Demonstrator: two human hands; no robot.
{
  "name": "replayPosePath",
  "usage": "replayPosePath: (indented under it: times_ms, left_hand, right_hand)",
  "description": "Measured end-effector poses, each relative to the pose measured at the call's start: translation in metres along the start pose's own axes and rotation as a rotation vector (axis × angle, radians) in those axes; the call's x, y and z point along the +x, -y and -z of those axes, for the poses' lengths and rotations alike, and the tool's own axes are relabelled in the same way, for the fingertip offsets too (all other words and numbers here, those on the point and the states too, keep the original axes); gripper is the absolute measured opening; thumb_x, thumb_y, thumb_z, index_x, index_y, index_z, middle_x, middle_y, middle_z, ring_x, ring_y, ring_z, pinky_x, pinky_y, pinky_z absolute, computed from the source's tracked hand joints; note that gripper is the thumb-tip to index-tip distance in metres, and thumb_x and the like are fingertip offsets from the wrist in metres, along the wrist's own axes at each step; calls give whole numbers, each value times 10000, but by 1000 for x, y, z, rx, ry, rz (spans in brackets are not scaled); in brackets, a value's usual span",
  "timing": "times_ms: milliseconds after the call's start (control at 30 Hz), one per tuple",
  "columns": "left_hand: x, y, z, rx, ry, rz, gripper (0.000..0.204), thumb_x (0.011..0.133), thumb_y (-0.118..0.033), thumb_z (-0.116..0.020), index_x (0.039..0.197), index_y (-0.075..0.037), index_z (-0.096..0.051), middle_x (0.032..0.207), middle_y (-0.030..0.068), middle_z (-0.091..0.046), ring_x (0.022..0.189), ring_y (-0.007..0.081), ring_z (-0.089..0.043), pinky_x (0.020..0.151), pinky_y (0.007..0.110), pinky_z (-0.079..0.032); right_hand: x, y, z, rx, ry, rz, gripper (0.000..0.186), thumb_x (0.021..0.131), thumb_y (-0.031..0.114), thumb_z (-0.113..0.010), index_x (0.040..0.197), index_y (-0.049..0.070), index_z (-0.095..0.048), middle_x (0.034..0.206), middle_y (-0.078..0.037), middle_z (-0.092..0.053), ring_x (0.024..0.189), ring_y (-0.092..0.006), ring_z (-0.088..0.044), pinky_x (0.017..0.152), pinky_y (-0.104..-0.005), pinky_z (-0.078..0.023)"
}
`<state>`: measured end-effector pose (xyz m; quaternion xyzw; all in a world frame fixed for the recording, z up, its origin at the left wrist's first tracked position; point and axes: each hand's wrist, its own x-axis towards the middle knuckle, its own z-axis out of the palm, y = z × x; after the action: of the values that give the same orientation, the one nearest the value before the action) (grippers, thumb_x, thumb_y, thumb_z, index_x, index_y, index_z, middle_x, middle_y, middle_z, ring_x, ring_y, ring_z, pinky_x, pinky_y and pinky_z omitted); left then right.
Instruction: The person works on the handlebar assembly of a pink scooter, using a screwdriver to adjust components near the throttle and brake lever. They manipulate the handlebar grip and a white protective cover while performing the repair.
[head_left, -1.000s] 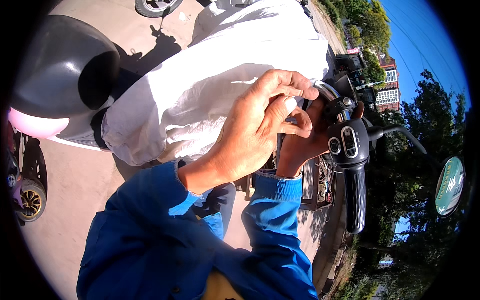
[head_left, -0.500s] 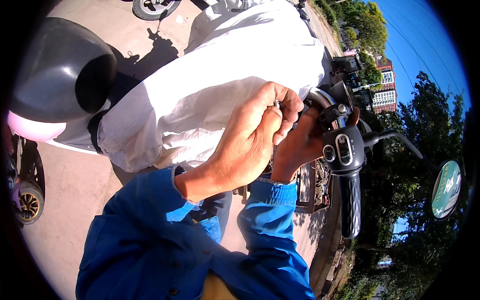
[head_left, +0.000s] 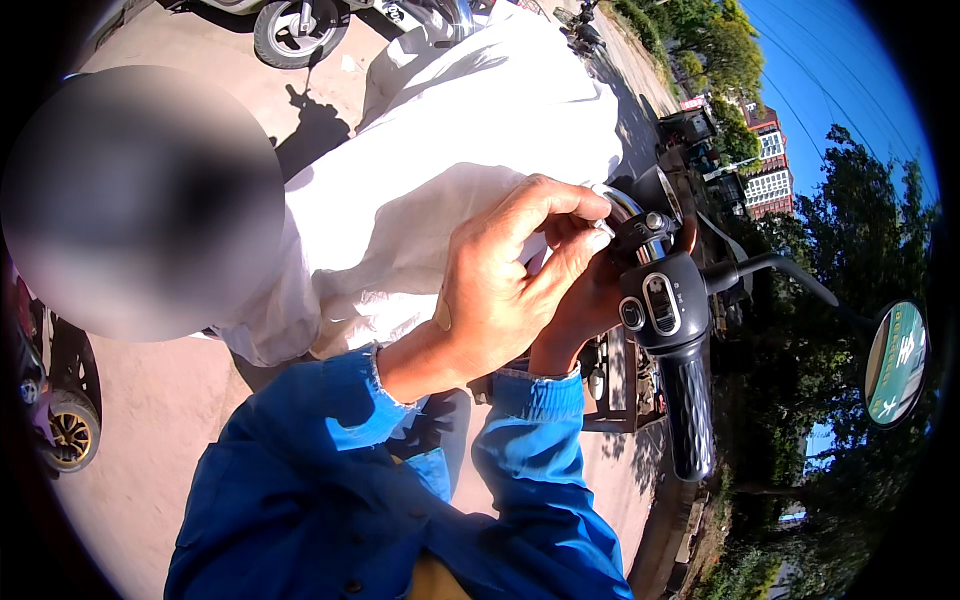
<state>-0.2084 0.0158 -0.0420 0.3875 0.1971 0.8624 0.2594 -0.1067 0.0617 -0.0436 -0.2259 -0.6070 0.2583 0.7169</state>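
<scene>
My left hand [head_left: 500, 275] pinches a small silver piece [head_left: 601, 226] between thumb and forefinger, right beside the black clamp [head_left: 632, 232] on the chrome handlebar [head_left: 655, 250]. My right hand [head_left: 582, 300] is behind my left, wrapped behind the handlebar near that clamp, with much of it hidden. Below the clamp are a black switch housing [head_left: 675, 298] and a textured black grip [head_left: 690, 410]. A mirror [head_left: 893, 362] on a black stalk juts out to the right. A white cloth cover [head_left: 470, 120] drapes over the vehicle behind my hands.
A blurred dark round area [head_left: 140, 200] hides the left side. Parked two-wheelers show at the top, by a white-rimmed wheel [head_left: 295, 32], and at the lower left, by a gold-rimmed wheel [head_left: 72, 435]. Trees [head_left: 830, 260] and a tall building [head_left: 768, 185] stand along the right.
My left fingertips have shifted closer to the clamp, the silver piece showing between them. The view has shifted slightly, and a blurred round area now covers the left side.
</scene>
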Motion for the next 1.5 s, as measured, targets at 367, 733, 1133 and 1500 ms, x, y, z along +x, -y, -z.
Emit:
replayPosePath:
  times_ms: [367, 733, 1133, 1500]
  left_hand:
    - [2, -3, 9, 227, 119, -200, 200, 861, 64, -767, 1038, 10, -692, 1005, 129, -719, 887, 247, -746, 718, 318, -593]
    - [5, -13, 6, 387, 187, -227, 200, 856, 19, -778, 1046, 19, -715, 1004, 145, -708, 907, 319, -732, 762, 371, -599]
    - [9, -12, 4, 353, 210, -164, 164, 872, 36, -765, 1015, 19, -687, 979, 132, -685, 893, 282, -717, 746, 360, -577]
    - [6, -10, -3, 277, 135, 17, 178, 864, 45, -790, 1010, 27, -689, 961, 93, -680, 837, 149, -639, 766, 268, -526]
  right_hand:
    - [-3, 3, 0, 399, 28, -99, 689, 1037, 274, -622, 1632, 191, -285, 1297, -219, -628, 1133, -333, -656, 1021, -536, -528]
    - [0, 13, 0, 395, 53, -121, 659, 1050, 277, -606, 1620, 152, -302, 1381, -217, -584, 1170, -320, -654, 1040, -479, -539]
    - [-5, 2, 2, 289, -46, -186, 979, 847, -50, -792, 1625, 120, -222, 1399, -154, -552, 1245, -258, -603, 1082, -416, -510]
    - [-5, 1, -5, 164, -21, -103, 718, 1041, 188, -615, 1644, 199, -224, 1283, -224, -636, 1143, -355, -670, 1015, -519, -552]
